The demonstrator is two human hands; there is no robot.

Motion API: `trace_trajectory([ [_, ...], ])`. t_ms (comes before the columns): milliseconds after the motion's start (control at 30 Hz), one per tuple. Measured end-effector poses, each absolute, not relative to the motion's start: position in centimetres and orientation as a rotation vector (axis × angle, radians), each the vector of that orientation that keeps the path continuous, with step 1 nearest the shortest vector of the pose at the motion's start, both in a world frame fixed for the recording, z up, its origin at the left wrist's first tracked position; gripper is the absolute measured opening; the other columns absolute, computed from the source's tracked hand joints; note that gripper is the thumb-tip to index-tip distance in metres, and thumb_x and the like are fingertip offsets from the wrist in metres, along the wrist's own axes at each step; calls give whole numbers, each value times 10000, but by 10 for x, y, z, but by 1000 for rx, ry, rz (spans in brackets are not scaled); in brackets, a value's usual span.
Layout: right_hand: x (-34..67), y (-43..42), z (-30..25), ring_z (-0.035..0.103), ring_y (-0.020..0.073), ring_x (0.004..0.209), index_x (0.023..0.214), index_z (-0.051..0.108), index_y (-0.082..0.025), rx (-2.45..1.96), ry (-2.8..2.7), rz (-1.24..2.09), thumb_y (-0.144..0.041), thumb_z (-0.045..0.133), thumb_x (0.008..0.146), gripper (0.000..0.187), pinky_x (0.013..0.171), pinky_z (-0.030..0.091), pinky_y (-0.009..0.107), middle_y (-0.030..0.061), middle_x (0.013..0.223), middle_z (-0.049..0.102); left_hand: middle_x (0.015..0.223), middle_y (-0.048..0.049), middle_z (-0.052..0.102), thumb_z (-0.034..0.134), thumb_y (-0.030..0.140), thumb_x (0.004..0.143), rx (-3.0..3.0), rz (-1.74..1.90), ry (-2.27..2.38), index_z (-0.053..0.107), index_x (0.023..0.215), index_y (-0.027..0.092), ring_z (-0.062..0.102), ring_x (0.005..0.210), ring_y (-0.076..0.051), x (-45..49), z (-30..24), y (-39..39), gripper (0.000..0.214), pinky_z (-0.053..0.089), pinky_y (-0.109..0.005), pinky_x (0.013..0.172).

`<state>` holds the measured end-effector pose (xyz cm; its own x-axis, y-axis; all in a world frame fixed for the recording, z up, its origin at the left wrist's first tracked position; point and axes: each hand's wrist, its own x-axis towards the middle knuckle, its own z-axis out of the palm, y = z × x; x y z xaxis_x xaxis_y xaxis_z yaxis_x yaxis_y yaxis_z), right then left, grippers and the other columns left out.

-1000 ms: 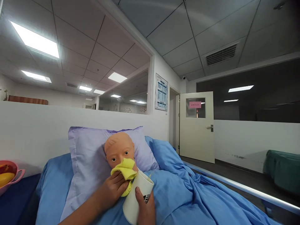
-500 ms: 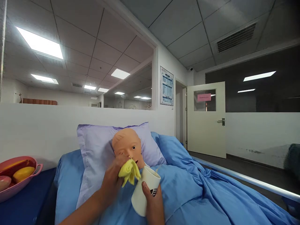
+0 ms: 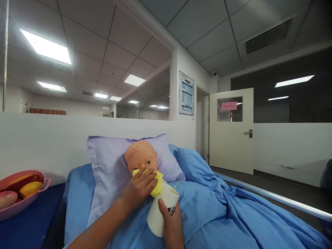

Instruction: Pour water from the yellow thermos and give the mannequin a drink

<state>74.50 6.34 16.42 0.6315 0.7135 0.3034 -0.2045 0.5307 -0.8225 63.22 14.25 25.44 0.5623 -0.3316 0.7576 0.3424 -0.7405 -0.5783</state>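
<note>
A manikin's head (image 3: 141, 152) lies face up on a lilac pillow (image 3: 103, 166). Pressed over its mouth and the lower part of its nose is a yellow cloth (image 3: 157, 188). My left hand (image 3: 140, 185) holds this cloth from above, fingers lying together across it. My right hand (image 3: 171, 221) is wrapped around a white cup (image 3: 155, 216) with a black striped mark. The cup is tilted, its rim close beside the cloth, above the blue quilt (image 3: 207, 204). What is inside the cup cannot be made out.
On a dark blue surface (image 3: 31, 231) at left stands a pink basket (image 3: 23, 207) with yellow and red fruit-like things. A bed rail (image 3: 275, 195) runs along the right side. Beyond it, a cream door (image 3: 230, 145) stands ajar. A white wall (image 3: 52, 141) is behind the pillow.
My left hand has moved up and right, bringing the hanging cloth flat onto the manikin's mouth. My right hand keeps the cup in nearly the same place.
</note>
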Motion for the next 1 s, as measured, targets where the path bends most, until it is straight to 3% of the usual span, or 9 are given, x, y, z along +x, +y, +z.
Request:
trace_trajectory([
  [133,745,61,164,661,264,889,1265,496,-145,-879,-641,610,-555,788,639,803,755,537,351,100,1050,699,1106,-74,721,458,128,960,-2109,-1157,54,632,1087,105,613,1147,-187,619,233,141,217,454,-388,1084],
  [300,741,54,166,673,261,749,1238,497,-154,-916,-629,662,-623,763,642,804,656,548,354,59,881,715,957,-72,739,356,173,1000,-2216,-1204,-69,645,1051,126,684,924,-152,589,190,149,297,557,-299,905],
  [400,741,55,165,669,263,741,1250,497,-151,-938,-613,637,-632,771,618,840,643,545,353,58,867,711,1059,-98,720,381,185,990,-2306,-1355,-190,621,1131,149,665,1019,-176,576,180,148,280,566,-314,898],
  [500,742,56,164,671,270,764,1267,497,-149,-969,-612,634,-644,771,606,870,656,544,357,67,892,713,1163,-92,689,435,166,961,-2330,-1657,-319,591,1191,196,650,1080,-192,579,199,133,279,568,-340,915],
  [667,743,55,163,674,263,736,1259,503,-150,-947,-631,657,-634,770,612,851,645,545,355,62,869,716,1132,-68,697,563,268,900,-2224,-2157,-560,546,1241,219,685,978,-212,610,260,103,345,613,-341,799],
  [733,744,56,162,675,256,733,1280,489,-158,-929,-631,663,-610,775,625,846,652,547,353,62,889,718,1189,-91,679,543,240,909,-2262,-2008,-405,532,1263,197,657,1075,-222,625,273,105,356,592,-371,887],
  [833,746,59,159,671,248,770,1278,499,-159,-935,-658,641,-572,772,658,794,671,540,337,73,935,716,1267,-147,640,490,150,923,-2222,-1504,-129,555,1242,137,574,1230,-256,640,273,120,325,519,-444,1022],
  [1000,747,63,157,667,273,870,1235,557,-159,-885,-672,581,-509,780,658,710,745,539,356,95,1011,714,1245,-154,657,442,98,936,-2011,-1166,-77,620,1147,80,554,1256,-271,640,250,142,277,510,-446,1039],
])
